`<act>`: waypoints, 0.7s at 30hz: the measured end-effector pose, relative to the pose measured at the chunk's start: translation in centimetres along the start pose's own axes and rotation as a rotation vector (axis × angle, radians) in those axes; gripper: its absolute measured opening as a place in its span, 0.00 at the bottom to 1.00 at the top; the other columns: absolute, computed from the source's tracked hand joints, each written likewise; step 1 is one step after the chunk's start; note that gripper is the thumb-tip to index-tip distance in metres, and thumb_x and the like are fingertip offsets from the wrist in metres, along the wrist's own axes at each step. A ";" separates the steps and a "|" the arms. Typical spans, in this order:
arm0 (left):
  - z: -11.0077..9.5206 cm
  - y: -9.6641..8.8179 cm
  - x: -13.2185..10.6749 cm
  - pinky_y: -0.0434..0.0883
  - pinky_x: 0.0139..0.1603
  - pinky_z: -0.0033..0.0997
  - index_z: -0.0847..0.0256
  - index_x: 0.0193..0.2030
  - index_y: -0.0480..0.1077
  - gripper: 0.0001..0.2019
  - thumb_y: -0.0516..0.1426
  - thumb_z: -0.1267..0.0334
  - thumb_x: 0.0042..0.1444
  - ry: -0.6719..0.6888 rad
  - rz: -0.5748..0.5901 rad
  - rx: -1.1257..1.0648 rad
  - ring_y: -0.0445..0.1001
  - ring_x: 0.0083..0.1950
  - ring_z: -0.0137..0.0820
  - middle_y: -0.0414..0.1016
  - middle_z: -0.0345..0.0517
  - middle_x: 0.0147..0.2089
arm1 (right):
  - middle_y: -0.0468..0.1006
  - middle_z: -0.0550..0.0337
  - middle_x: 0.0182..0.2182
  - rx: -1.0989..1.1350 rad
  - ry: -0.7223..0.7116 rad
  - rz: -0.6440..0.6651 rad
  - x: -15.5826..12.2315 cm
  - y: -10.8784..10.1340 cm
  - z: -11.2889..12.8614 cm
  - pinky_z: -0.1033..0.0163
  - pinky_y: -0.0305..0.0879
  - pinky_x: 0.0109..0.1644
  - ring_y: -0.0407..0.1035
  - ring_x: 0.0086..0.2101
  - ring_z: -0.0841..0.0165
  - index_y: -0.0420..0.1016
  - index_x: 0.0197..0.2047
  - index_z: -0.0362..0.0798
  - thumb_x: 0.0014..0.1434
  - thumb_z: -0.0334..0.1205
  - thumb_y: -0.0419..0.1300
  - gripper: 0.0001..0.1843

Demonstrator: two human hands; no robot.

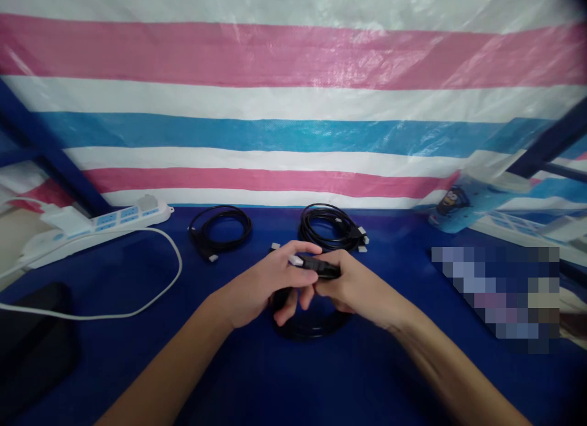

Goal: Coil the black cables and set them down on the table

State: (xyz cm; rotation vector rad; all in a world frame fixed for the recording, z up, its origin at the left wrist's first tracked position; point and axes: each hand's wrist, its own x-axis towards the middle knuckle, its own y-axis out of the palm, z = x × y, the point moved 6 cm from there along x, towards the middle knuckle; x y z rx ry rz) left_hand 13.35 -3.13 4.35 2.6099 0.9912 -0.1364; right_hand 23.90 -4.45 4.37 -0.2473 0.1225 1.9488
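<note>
In the middle of the head view, a black cable's plug (323, 268) with a pale metal tip is between my hands. My right hand (367, 288) is closed around the plug's right end. From the other side, the thumb and forefinger of my left hand (270, 279) pinch near the tip, while its lower fingers curl below. A coil of the black cable (312, 333) hangs or lies beneath both hands; I cannot tell whether it touches the table. Another light plug end (275, 247) shows just behind my left hand.
Behind my hands lie two coiled black cables, one at left (227, 229) and one at right (328, 227). A white power strip (137, 213) with a looping white cord (178, 261) is at left. A blue cup (472, 200) and a pixelated object (495, 297) are at right.
</note>
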 end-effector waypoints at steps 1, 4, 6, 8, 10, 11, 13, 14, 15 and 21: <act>0.1 0.6 0.1 0.58 0.18 0.20 0.52 0.57 0.60 0.24 0.53 0.47 0.54 -0.001 0.057 -0.019 0.63 0.15 0.20 0.73 0.41 0.27 | 0.68 0.63 0.17 -0.043 -0.015 0.036 -0.2 0.0 0.4 0.75 0.51 0.20 0.54 0.16 0.82 0.73 0.23 0.40 0.48 0.27 0.55 0.08; 0.7 1.3 0.6 0.55 0.18 0.18 0.56 0.55 0.64 0.26 0.55 0.46 0.53 0.025 -0.023 -0.046 0.60 0.15 0.19 0.72 0.43 0.24 | 0.74 0.60 0.23 -0.101 -0.064 0.063 -0.4 -0.3 1.0 0.71 0.65 0.37 0.68 0.28 0.76 0.75 0.21 0.41 0.47 0.24 0.55 0.09; 0.9 0.9 0.8 0.44 0.14 0.17 0.61 0.44 0.70 0.17 0.60 0.55 0.50 0.085 -0.236 -0.119 0.51 0.12 0.16 0.64 0.37 0.16 | 0.74 0.61 0.24 -0.081 -0.088 -0.014 -0.1 -0.8 0.8 0.72 0.64 0.34 0.68 0.28 0.76 0.75 0.25 0.41 0.45 0.25 0.57 0.06; 0.8 0.3 0.7 0.39 0.14 0.17 0.61 0.37 0.69 0.10 0.58 0.58 0.50 0.174 -0.419 -0.235 0.44 0.12 0.15 0.57 0.32 0.14 | 0.69 0.65 0.20 -0.013 -0.099 -0.123 0.3 -1.4 0.2 0.74 0.57 0.25 0.61 0.20 0.80 0.72 0.30 0.42 0.46 0.29 0.59 0.05; 0.5 -0.2 0.5 0.42 0.13 0.17 0.59 0.38 0.66 0.09 0.53 0.57 0.53 0.257 -0.488 -0.322 0.42 0.12 0.15 0.54 0.29 0.15 | 0.60 0.70 0.16 0.092 -0.107 -0.199 0.7 -1.7 -0.5 0.74 0.52 0.21 0.53 0.16 0.82 0.67 0.34 0.44 0.48 0.35 0.60 0.08; 0.4 -0.6 0.4 0.43 0.13 0.17 0.57 0.40 0.65 0.09 0.51 0.56 0.54 0.283 -0.502 -0.358 0.42 0.12 0.15 0.54 0.29 0.16 | 0.56 0.72 0.14 0.146 -0.107 -0.216 0.9 -1.7 -0.7 0.74 0.51 0.20 0.50 0.15 0.82 0.65 0.35 0.45 0.49 0.38 0.59 0.09; 0.1 -1.3 0.5 0.46 0.14 0.17 0.55 0.43 0.63 0.10 0.50 0.57 0.55 0.301 -0.490 -0.409 0.43 0.12 0.15 0.54 0.28 0.16 | 0.50 0.74 0.13 0.233 -0.089 -0.217 1.2 -1.7 -1.0 0.74 0.48 0.18 0.45 0.14 0.82 0.61 0.34 0.47 0.50 0.40 0.59 0.11; 0.1 -1.5 0.6 0.48 0.14 0.17 0.55 0.45 0.63 0.11 0.50 0.57 0.55 0.289 -0.457 -0.421 0.45 0.12 0.16 0.55 0.29 0.16 | 0.48 0.74 0.12 0.259 -0.069 -0.206 1.2 -1.8 -1.1 0.75 0.44 0.17 0.42 0.14 0.83 0.61 0.34 0.47 0.50 0.40 0.59 0.11; 0.1 -1.5 0.7 0.52 0.15 0.18 0.54 0.47 0.63 0.13 0.51 0.57 0.55 0.267 -0.409 -0.425 0.50 0.12 0.18 0.58 0.30 0.17 | 0.46 0.74 0.12 0.275 -0.044 -0.192 1.1 -2.0 -1.1 0.75 0.41 0.16 0.40 0.13 0.83 0.60 0.33 0.47 0.49 0.40 0.59 0.11; 0.0 1.1 0.4 0.71 0.43 0.45 0.56 0.57 0.62 0.25 0.51 0.49 0.54 0.139 0.085 -0.443 0.76 0.31 0.38 0.75 0.51 0.34 | 0.45 0.74 0.13 0.282 0.091 -0.109 -1.1 -4.2 -0.6 0.76 0.33 0.16 0.36 0.14 0.87 0.63 0.30 0.45 0.47 0.35 0.62 0.10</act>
